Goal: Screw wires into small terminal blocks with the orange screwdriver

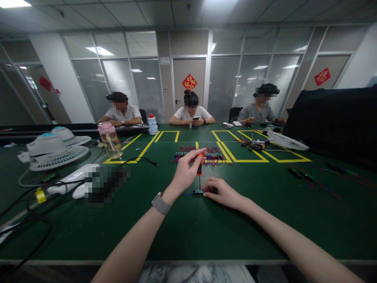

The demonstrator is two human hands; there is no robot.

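My left hand (pixel 187 169) is closed around the orange and black handle of a screwdriver (pixel 200 167), held upright. Its thin shaft points down, and the tip meets a small green circuit board (pixel 198 192) lying on the table. Fingers of my right hand (pixel 220 192) are closed on the right end of that board, pressing it to the tabletop; part of it is hidden under them. A blue wire runs out from the board's left side. Just beyond my hands lies a pile of similar boards with red and blue wires (pixel 216 156).
The green table (pixel 176 232) bears yellow tape outlines. At left are white fans (pixel 59 151), a pink-lidded bottle (pixel 110 141) and black cables. Tools (pixel 255 145) and wired boards (pixel 303 177) lie at right, near a black screen (pixel 335 125). Several people sit across the table.
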